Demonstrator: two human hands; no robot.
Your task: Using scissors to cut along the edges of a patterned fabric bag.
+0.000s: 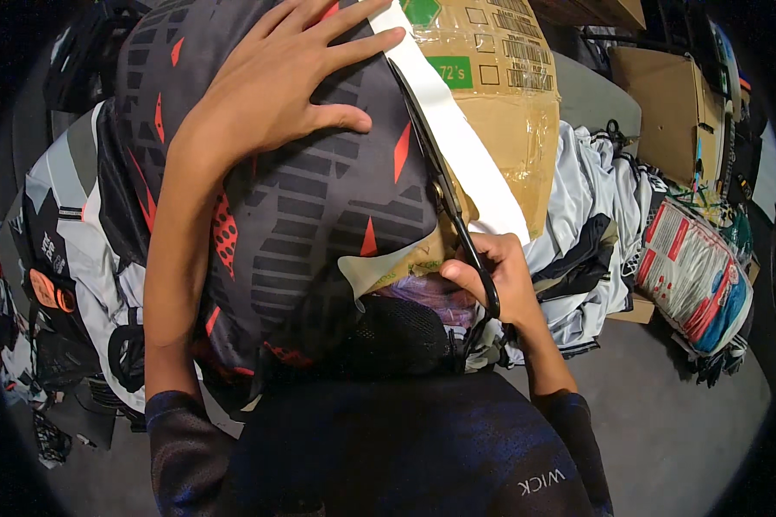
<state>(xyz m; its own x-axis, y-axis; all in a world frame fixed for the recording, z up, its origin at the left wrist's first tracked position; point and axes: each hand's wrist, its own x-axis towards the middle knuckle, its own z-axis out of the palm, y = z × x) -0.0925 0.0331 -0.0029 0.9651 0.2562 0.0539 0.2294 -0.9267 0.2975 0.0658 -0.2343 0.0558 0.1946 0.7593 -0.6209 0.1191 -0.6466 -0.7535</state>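
My left hand lies with fingers spread on dark grey fabric printed with red and black patterns, its fingertips reaching a white strip along the fabric's right side. My right hand grips the handles of long black scissors, whose blades point away from me along the boundary between patterned fabric and white strip; the far tip is near my left fingers. A large taped cardboard box lies behind the strip. Below the fabric's lifted pale corner, black mesh and a purplish bundle show.
Piled white and black garments lie right of the box, beside another cardboard box and a plastic-wrapped red and white bundle. More black, white and grey bags or garments are heaped at left. Grey floor shows below.
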